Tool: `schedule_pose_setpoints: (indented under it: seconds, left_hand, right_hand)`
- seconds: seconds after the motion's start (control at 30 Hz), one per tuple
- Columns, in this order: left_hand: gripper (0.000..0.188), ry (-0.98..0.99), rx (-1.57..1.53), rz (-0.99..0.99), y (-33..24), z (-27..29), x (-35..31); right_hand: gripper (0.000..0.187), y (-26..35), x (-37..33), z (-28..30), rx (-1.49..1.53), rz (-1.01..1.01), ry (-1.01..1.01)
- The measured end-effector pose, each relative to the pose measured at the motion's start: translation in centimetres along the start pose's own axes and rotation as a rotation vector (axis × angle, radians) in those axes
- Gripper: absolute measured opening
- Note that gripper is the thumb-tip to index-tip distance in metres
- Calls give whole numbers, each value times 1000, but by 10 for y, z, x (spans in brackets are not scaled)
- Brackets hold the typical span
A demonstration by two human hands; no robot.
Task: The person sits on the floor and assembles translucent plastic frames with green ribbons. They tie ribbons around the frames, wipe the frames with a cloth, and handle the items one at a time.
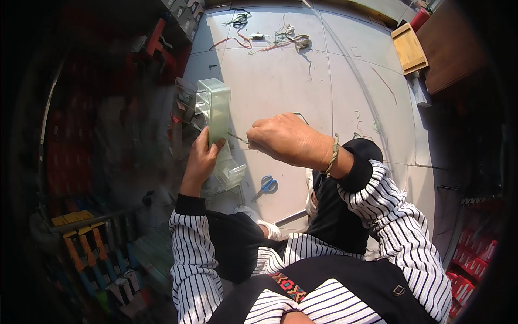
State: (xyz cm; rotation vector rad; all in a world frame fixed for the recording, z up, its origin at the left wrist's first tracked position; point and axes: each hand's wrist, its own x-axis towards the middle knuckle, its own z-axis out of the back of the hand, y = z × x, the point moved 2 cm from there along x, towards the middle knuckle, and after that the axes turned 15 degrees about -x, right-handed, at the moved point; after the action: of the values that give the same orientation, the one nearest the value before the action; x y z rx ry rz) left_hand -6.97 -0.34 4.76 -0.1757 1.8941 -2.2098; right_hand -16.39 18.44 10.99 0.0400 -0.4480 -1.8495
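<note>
Over the wide tiled floor (275, 81), the left hand (202, 159) is gripping a translucent bin (219, 108), the right hand (288, 139) a thin rod (238, 138).

No legible lettering or numbers anywhere (the red-and-white packages (474, 265) at lower right too small to read)
</note>
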Motion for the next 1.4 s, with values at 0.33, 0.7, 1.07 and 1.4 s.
schedule_pose_setpoints:
  seconds: [0.33, 0.7, 1.07, 1.4]
  left_hand:
    - [12, 499, 752, -208, 13, -73, -39]
    - [25, 487, 527, -523, -70, -59, -73]
    - [18, -305, 493, -374, -55, -6, -55]
    - [13, 131, 875, -313, -6, -67, -62]
  right_hand:
    - [4, 6, 5, 0, -73, 175, 47]
    - [22, -82, -15, -4, 643, -209, 402]
    - [23, -12, -27, -46, 648, -57, 224]
    - [7, 35, -25, -16, 65, 284, 56]
